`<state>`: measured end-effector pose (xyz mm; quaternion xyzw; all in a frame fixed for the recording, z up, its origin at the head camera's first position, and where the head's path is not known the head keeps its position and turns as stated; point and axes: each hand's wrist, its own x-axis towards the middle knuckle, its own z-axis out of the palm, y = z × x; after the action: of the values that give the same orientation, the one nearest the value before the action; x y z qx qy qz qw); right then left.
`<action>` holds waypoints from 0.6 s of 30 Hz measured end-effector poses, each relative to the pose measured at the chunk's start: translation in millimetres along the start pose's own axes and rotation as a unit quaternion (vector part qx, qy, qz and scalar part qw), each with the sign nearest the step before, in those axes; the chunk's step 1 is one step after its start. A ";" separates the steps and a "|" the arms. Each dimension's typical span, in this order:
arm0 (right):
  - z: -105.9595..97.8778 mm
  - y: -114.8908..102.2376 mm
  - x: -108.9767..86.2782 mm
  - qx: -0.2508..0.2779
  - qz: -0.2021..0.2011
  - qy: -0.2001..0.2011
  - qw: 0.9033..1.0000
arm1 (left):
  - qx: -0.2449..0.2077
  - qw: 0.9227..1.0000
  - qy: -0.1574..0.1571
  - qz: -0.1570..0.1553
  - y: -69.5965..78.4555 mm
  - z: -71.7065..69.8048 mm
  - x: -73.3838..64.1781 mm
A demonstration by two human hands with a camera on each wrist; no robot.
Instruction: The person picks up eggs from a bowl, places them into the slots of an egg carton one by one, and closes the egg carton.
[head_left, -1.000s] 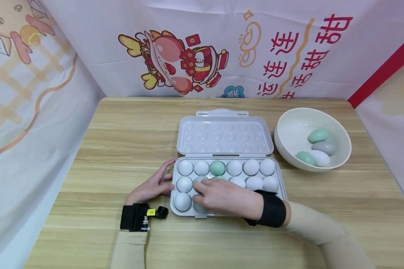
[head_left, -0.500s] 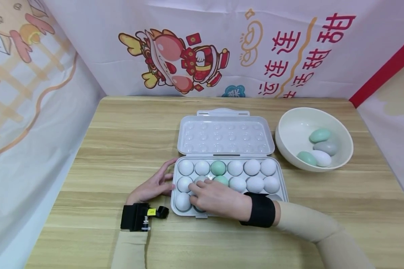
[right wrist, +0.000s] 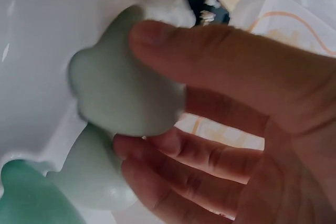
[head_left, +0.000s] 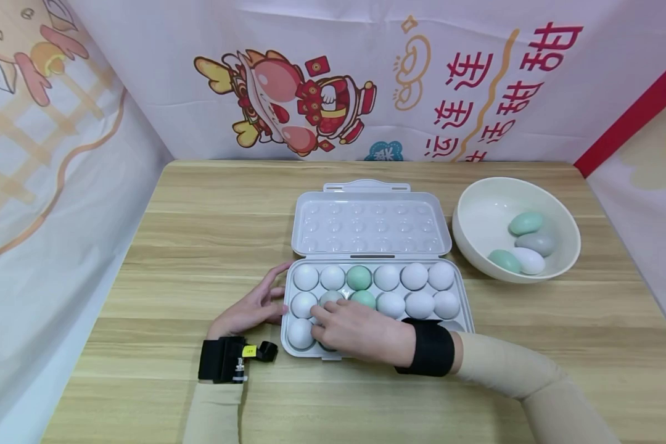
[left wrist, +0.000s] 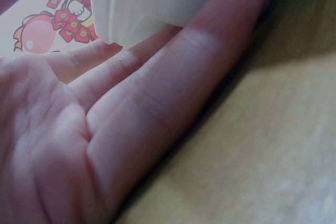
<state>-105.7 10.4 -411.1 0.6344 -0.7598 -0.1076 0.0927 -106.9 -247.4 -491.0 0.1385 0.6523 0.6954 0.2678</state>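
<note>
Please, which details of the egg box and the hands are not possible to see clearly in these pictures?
- Head view: most of the front row in the egg box, hidden by the right hand and black wristband.
- Left wrist view: much of the box and part of the left hand, cut off by the picture's edges.
- Right wrist view: a green egg, cut off at the lower left corner.

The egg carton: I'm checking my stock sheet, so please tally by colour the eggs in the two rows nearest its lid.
White eggs: 9
Green eggs: 2
Grey egg: 1, partly hidden by the right hand
Total: 12
</note>
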 end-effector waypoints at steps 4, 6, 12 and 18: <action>-4.5 2.3 -2.5 0.029 0.004 -0.009 1.000 | 0.002 1.000 0.000 -0.002 -0.8 -0.2 0.6; -6.5 3.6 -3.9 0.041 0.010 -0.012 0.999 | 0.004 1.000 0.001 -0.003 -0.9 -0.3 0.9; -10.7 10.4 -12.4 0.064 0.029 0.011 0.997 | 0.008 1.000 0.001 -0.004 -1.2 -0.6 1.6; -15.1 22.7 -25.7 0.071 0.060 0.030 0.995 | 0.005 1.000 -0.001 0.001 -3.0 -1.8 0.9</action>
<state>-118.4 39.0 -390.4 0.5957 -0.7991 -0.0281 0.0763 -108.0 -248.4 -494.3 0.1409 0.6552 0.6925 0.2670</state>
